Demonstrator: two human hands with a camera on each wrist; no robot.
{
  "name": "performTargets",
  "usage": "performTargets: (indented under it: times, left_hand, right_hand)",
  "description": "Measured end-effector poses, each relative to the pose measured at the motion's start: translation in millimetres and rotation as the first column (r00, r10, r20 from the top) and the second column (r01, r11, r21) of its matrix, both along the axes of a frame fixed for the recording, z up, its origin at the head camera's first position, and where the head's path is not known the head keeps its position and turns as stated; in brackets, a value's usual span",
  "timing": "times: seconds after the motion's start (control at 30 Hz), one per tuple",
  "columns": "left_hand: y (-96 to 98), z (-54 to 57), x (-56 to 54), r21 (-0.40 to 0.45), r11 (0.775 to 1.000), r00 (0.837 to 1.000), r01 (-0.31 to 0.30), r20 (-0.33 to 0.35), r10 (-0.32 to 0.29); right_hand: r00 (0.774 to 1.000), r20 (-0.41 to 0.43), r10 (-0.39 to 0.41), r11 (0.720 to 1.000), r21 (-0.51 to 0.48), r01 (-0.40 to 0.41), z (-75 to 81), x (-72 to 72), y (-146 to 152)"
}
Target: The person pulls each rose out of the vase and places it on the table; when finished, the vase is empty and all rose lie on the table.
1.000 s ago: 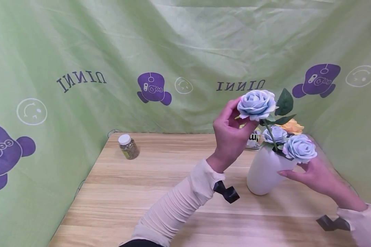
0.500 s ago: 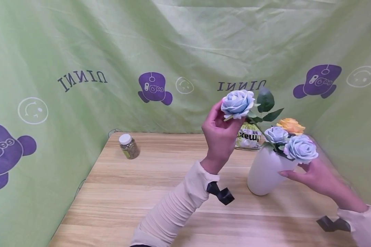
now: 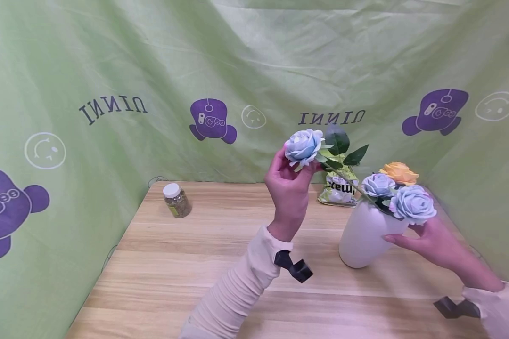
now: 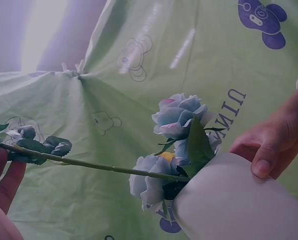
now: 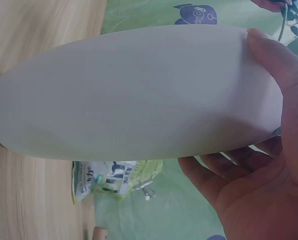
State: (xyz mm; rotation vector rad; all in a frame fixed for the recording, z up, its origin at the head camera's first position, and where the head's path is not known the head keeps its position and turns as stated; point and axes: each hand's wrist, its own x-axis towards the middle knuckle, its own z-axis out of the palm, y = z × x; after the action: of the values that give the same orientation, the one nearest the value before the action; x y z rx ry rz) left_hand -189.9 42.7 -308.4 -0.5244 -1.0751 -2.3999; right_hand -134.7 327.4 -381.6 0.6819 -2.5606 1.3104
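Note:
My left hand [image 3: 289, 195] pinches the stem of a light blue artificial rose [image 3: 304, 147] just below its bloom. The green stem [image 4: 104, 167] slants down into the mouth of a white vase [image 3: 362, 238], and dark green leaves [image 3: 337, 139] stick out near the bloom. Two more blue roses [image 3: 413, 204] and an orange rose [image 3: 399, 173] stand in the vase. Around the vase's upper part, my right hand [image 3: 437, 245] grips it, thumb [image 5: 269, 50] on one side and fingers [image 5: 204, 175] on the other. The vase leans slightly to the right.
Behind the vase, a green and white bag [image 3: 339, 192] lies at the table's back edge. A jar with a white lid [image 3: 177, 201] stands at the back left of the wooden table [image 3: 220, 221]. Green printed cloth [image 3: 152, 56] hangs around the table.
My left hand has moved left and slightly down with the rose, so its stem leans further over and more of the bag shows. The right hand and vase have stayed nearly still.

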Motion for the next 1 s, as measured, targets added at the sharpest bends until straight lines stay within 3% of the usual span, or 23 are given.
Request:
performTargets:
  times: [0.3,0.63,1.0]
  left_hand:
    - [-12.8,3.2,-8.2,0.134,0.991,1.000,-0.009,0.006,0.008]
    - [-25.2,8.6,-24.8,0.200,0.979,0.994,-0.051,0.107,0.030]
    - [-36.7,6.2,-40.3,0.253,0.967,0.976,-0.018,0.214,-0.038]
  right_hand:
    - [1.000,-0.006,0.004,1.000,-0.013,-0.004,0.1,0.2,-0.8]
    - [1.000,-0.023,-0.011,0.999,-0.037,0.010,4.2,-1.5,-5.5]
    - [0.999,-0.034,-0.020,0.999,-0.032,0.019,5.2,-2.6,-5.4]
